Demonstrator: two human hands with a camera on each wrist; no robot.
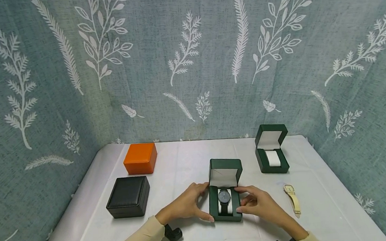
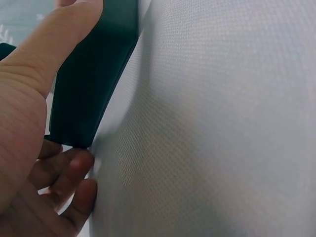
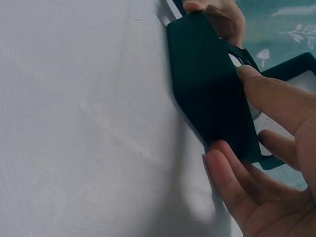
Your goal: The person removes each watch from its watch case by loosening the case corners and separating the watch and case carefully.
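Hands (image 1: pixel 192 202) hold open green box (image 1: pixel 214 205), pale-lined; black-strapped watch (image 1: pixel 224 197) inside.

Wide left, tight right

Beyond the left hand (image 1: pixel 187 203), a broad lane crosses the surface (image 1: pixel 179 163) between the orange box (image 1: pixel 139 158) and front box (image 1: pixel 214 205). This hand and the right hand (image 1: pixel 259 203) block that box's sides, its raised lid (image 1: pixel 224 164) the back. The gap to the rear box (image 1: pixel 274 169) is narrower, the gold watch (image 1: pixel 292 197) lying nearer.
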